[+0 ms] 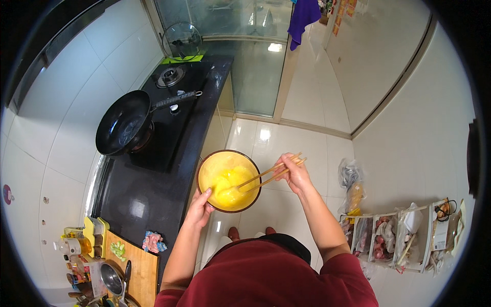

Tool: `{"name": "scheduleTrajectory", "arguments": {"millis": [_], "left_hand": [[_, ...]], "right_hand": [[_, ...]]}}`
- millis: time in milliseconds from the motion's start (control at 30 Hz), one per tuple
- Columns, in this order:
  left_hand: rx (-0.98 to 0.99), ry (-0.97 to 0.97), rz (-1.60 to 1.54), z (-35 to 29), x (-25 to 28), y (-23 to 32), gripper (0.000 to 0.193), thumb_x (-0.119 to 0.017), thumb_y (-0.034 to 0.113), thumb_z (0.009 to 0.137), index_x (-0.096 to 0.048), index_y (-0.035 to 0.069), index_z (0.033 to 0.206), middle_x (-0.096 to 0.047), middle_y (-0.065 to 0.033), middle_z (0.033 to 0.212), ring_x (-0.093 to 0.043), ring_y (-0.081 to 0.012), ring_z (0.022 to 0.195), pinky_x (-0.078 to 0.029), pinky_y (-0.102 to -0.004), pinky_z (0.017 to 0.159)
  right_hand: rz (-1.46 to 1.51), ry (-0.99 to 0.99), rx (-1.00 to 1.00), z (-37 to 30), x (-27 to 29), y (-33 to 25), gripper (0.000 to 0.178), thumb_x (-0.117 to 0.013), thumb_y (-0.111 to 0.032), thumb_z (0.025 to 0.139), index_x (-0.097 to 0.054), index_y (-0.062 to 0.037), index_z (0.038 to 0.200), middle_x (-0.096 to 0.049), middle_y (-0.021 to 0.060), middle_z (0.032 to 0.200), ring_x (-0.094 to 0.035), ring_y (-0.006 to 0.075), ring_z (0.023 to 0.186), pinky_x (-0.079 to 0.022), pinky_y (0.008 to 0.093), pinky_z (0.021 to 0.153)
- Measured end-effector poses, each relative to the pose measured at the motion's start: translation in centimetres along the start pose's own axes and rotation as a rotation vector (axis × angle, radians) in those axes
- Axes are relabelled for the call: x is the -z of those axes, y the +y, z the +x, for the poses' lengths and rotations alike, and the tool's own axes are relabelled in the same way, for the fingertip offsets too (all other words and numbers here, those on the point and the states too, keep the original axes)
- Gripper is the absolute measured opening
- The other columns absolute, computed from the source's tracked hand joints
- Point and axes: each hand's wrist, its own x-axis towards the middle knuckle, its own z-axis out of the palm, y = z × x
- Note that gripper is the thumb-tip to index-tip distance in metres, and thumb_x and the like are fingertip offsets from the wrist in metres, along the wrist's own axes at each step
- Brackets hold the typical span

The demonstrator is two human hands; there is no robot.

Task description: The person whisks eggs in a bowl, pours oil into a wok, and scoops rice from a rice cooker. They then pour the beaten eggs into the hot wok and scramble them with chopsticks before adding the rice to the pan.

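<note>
My left hand (200, 208) grips a yellow bowl (206, 172) with a dark rim by its near left side, thumb over the edge. The bowl is held in the air in front of me, beside the counter. Beaten egg (230, 190), bright yellow and liquid, lies in it. My right hand (293, 173) is closed around a pair of wooden chopsticks (267, 176). Their tips reach down into the egg, a little apart from each other.
Along the left runs a dark counter (140, 204). A black wok (124, 125) sits on the stove, its handle toward the counter's edge. Chopped green vegetable (118, 249) and a knife (126, 276) lie on a cutting board (146, 263). Right stands a storage rack (391, 240).
</note>
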Motion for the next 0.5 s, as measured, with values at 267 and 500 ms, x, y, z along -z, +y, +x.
{"name": "scheduleTrajectory", "arguments": {"millis": [267,500], "left_hand": [[0.001,0.064,-0.029,-0.8,-3.0,-0.4,0.058,-0.060,0.022,0.090,-0.033,0.009,0.140,-0.059,-0.0078,0.119,-0.064,-0.0160,0.096,-0.056,-0.0284,0.072],[-0.012,0.052,-0.025,-0.7,-3.9,-2.1,0.062,-0.059,0.022,0.090,-0.029,0.008,0.142,-0.054,-0.0114,0.128,-0.062,-0.0202,0.105,-0.057,-0.0328,0.079]], "right_hand": [[-0.039,0.012,0.042,-0.5,1.4,-1.4,0.022,-0.052,-0.023,0.097,-0.057,-0.0037,0.088,-0.063,0.0109,0.078,-0.065,0.0217,0.067,-0.055,0.0333,0.054],[-0.070,0.035,0.103,-0.1,2.7,-3.0,0.023,-0.052,-0.025,0.097,-0.057,-0.0033,0.089,-0.064,0.0122,0.077,-0.066,0.0217,0.064,-0.056,0.0314,0.053]]}}
